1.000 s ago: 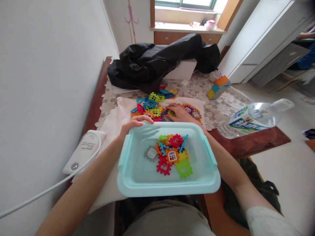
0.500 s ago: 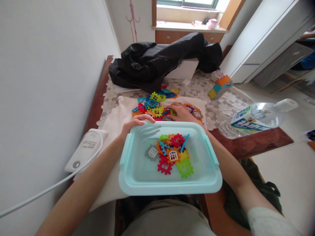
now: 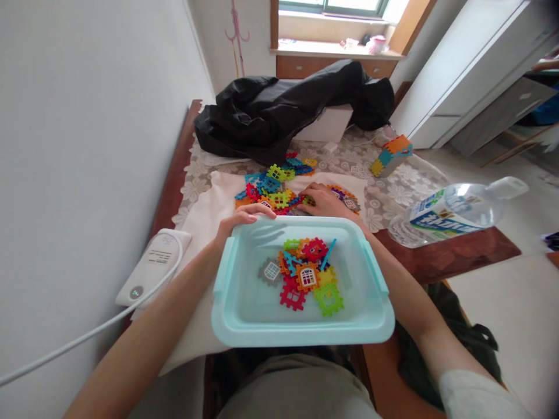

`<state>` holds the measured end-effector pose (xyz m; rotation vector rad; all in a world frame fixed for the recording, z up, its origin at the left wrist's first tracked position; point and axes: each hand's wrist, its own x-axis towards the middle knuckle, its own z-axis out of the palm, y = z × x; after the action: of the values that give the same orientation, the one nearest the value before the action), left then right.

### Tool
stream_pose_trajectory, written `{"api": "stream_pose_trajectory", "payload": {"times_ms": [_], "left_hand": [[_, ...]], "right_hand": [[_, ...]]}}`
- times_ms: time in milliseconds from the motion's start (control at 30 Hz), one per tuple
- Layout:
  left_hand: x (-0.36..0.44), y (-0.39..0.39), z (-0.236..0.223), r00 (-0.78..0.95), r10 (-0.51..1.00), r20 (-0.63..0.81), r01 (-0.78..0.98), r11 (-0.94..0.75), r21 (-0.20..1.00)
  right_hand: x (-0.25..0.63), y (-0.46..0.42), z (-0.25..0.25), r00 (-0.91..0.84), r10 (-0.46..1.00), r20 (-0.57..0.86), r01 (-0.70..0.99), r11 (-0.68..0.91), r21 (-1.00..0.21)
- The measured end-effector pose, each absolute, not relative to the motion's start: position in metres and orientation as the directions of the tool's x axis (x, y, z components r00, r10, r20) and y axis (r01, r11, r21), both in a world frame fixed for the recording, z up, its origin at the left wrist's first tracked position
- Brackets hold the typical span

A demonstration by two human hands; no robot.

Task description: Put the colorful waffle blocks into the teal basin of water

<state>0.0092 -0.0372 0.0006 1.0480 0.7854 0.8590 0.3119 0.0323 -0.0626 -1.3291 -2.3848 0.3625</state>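
Turquoise plastic tub (image 3: 305, 336) sits by the counter's (image 3: 449, 256) near edge, multicoloured toothed plastic tiles (image 3: 308, 276) inside; my left hand (image 3: 233, 222) grips its far rim. Beyond, my right hand (image 3: 326, 202) covers more, grasp unclear; steady rim, light fingertips suit overlapping tiles.

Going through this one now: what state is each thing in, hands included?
Tub: open, pieces inside
Pieces in it: loose, overlapping
Heap beyond it: loose, piled
Block: assembled
Bottle: standing, cap on
Black cover: crumpled
Drawers: closed
Left hand: on tub's far rim
Right hand: at heap, grip unclear
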Motion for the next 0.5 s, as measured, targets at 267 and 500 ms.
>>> {"api": "stream_pose_trajectory", "payload": {"times_ms": [267, 500], "left_hand": [[0.009, -0.036, -0.001, 0.454, 0.881, -0.134, -0.215, 0.254, 0.943], [0.010, -0.038, 0.001, 0.454, 0.876, -0.165, -0.220, 0.290, 0.931]], "right_hand": [[0.310, 0.025, -0.055, -0.382, 0.902, 0.201, 0.767, 0.431, -0.476], [0.306, 0.025, -0.048, -0.332, 0.918, 0.215, 0.618, 0.384, -0.686]]}}
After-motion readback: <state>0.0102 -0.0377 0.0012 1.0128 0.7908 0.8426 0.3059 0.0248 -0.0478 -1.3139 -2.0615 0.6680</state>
